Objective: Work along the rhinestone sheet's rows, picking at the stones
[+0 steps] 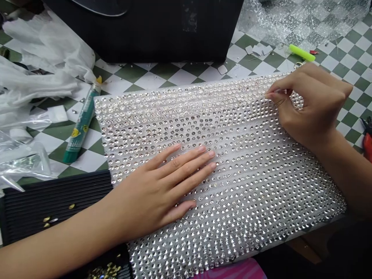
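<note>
While I follow the head-camera feed from my remote station, crumpled white plastic sheeting bunches at 10 o'clock, with clear plastic bags below it at 9. Beside them lies a green glue tube with a yellow cap. At 8 o'clock sits a black ridged tray scattered with gold metal studs.

My view's left hand lies flat, fingers spread, on the rhinestone panel, which fills the centre of the dial. Its silvery domed studs run in tight, glittering rows over a pale backing. The two hands are well apart. At 2 o'clock the right hand curls over the panel's upper edge, its fingertips pinched together on a row; whatever lies between them is too fine for me to tell.

A black case looms at 12 o'clock. Paper scraps, a neon-yellow stick and bubble wrap lie around 1 o'clock, on a green-and-white checkered surface. A red-handled tool pokes in at 3 o'clock.
</note>
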Demonstrator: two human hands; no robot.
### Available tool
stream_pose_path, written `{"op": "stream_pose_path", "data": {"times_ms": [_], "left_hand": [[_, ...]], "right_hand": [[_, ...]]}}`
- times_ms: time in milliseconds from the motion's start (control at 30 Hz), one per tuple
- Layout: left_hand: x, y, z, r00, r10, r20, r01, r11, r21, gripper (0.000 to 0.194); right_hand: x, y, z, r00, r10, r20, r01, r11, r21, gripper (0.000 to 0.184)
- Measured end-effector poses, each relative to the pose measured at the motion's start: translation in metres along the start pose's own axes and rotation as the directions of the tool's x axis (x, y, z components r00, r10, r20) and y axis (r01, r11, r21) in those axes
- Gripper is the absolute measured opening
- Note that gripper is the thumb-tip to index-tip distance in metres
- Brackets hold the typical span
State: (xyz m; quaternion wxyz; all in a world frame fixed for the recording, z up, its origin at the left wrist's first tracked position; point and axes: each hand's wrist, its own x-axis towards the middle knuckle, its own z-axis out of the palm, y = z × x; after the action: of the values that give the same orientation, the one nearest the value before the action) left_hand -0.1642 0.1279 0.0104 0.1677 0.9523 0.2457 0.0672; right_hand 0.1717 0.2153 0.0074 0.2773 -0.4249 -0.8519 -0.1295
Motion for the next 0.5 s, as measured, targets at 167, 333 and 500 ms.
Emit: {"op": "stream_pose_path", "data": {"times_ms": [167, 333, 500], "left_hand": [[-0.0008, 0.0001, -0.0001, 1.0, -0.003, 0.015, 0.003, 1.0, 0.01, 0.056], [-0.0008, -0.0009, 0.0017, 1.0, 0.001, -0.016, -0.001, 1.0, -0.014, 0.055], [-0.0004, -0.0013, 0.0021, 1.0, 0.005, -0.022, -0.005, 1.0, -0.015, 0.055]], "right_hand": [[0.0011, 0.0059, -0.0041, 0.999, 0.026, -0.044, -0.027, 0.999, -0.024, 0.017], [0.0009, 0.0099, -0.0087, 0.997, 0.027, -0.068, -0.023, 0.999, 0.049, 0.016], [-0.0014, 0.0071, -0.005, 0.998, 0.035, -0.047, -0.032, 0.998, 0.054, 0.016]]}}
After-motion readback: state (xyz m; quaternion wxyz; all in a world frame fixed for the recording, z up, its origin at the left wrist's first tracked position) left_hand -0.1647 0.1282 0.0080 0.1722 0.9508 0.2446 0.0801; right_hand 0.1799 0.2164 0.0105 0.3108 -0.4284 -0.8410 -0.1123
